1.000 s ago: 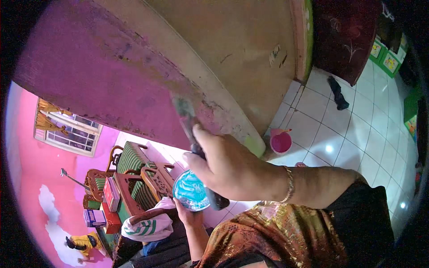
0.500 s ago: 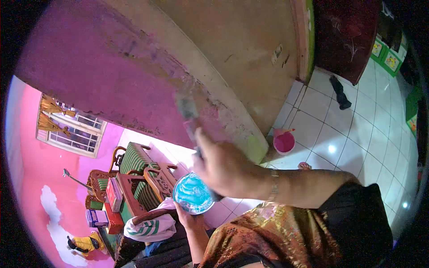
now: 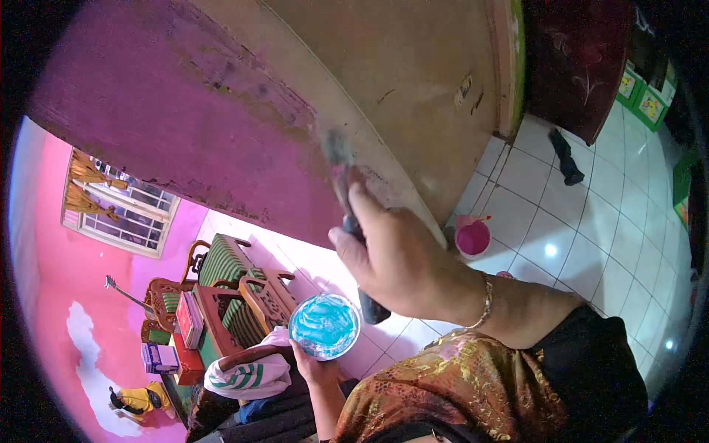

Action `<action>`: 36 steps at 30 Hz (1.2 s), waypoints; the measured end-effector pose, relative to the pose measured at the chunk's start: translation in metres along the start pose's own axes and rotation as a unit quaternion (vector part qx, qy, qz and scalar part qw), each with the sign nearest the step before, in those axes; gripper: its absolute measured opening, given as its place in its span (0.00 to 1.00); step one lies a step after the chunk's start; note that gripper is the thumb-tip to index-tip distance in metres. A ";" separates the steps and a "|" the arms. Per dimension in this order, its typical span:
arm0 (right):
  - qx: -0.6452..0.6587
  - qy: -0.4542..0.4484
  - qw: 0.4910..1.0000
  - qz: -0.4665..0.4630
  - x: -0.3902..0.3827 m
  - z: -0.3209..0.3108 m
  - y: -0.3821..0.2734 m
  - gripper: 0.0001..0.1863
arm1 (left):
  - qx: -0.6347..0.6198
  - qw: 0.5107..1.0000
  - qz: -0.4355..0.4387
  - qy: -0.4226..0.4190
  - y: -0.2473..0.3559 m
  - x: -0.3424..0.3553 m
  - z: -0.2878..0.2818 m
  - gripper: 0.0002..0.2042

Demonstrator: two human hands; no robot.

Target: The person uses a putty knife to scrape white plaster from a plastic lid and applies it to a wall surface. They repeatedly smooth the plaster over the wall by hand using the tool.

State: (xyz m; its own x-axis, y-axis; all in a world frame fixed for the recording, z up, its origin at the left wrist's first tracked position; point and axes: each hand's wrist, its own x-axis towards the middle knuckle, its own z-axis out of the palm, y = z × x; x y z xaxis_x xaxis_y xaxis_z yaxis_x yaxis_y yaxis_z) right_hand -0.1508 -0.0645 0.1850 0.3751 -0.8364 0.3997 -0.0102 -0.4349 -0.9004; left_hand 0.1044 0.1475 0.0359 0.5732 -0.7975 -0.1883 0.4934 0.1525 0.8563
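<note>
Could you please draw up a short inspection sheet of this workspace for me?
Surface: purple wall, scuffed and dark-marked along its pale border band.
Job's things: scraper with dark handle, its blurred blade at the wall; round tub of blue paste.
Clutter: pink bucket and dark cloth on the white tiled floor; white, green-striped towel at lower left.
Hands: right hand grips the scraper's handle; left hand holds the tub.
Cables: nothing seen.
Surroundings: green-striped wooden seating, a barred window and a person in yellow, all toward the left.
</note>
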 end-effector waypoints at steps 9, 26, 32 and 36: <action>-0.028 -0.035 0.999 -0.027 -0.001 0.047 0.010 0.34 | 0.004 1.000 -0.021 -0.004 -0.007 0.006 0.016 0.28; -0.013 0.020 1.000 -0.017 -0.002 0.011 0.025 0.31 | 0.028 0.999 -0.018 0.033 -0.004 -0.007 0.017 0.28; -0.050 0.004 0.999 -0.008 0.004 0.061 0.039 0.33 | 0.071 0.997 -0.018 0.007 -0.010 -0.003 0.016 0.28; 0.008 -0.037 0.999 -0.025 -0.025 0.030 0.041 0.33 | 0.034 0.998 -0.032 0.038 -0.007 -0.004 0.006 0.28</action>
State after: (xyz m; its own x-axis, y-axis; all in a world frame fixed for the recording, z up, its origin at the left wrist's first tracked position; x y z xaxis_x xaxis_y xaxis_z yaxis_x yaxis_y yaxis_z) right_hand -0.1333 -0.0511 0.1328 0.4430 -0.7860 0.4312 0.0253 -0.4698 -0.8824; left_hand 0.0951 0.1460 0.0337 0.5908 -0.7575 -0.2778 0.4868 0.0601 0.8714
